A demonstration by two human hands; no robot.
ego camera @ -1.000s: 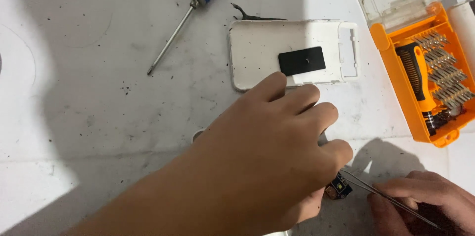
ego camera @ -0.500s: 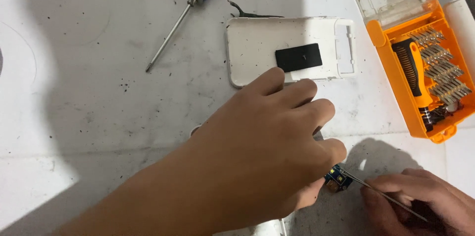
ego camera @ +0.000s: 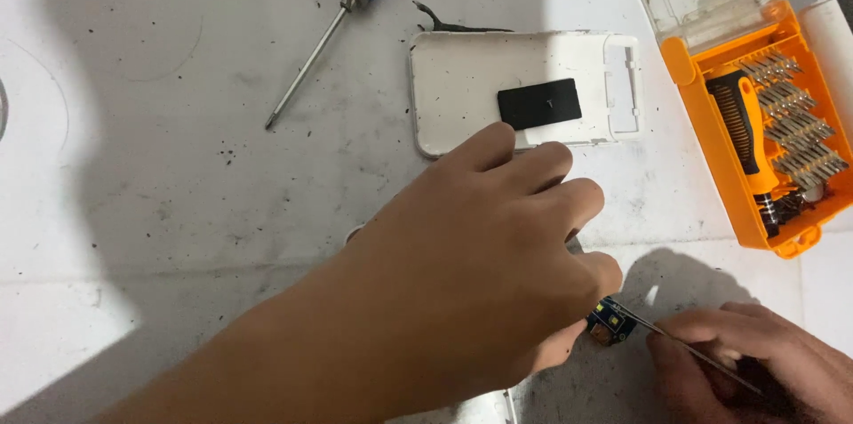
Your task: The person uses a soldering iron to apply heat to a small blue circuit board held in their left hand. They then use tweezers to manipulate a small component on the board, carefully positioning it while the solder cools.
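Tweezers' tips now reach the small blue circuit board (ego camera: 611, 328) that my left hand (ego camera: 480, 273) pinches.
My right hand (ego camera: 755, 371) grips thin metal tweezers (ego camera: 684, 346); white plastic cover (ego camera: 524, 91) and orange bit case (ego camera: 764, 148) lie beyond.

The left hand (ego camera: 480, 273) covered most of whatever it pressed on; only a small blue circuit board (ego camera: 611, 327) showed past its fingertips. The right hand (ego camera: 755, 371) was cut off by the lower right corner, hiding the end of its thin metal tool (ego camera: 689, 346). The screwdriver (ego camera: 342, 11) handle and the orange bit case (ego camera: 755, 113) ran past the top and right edges.
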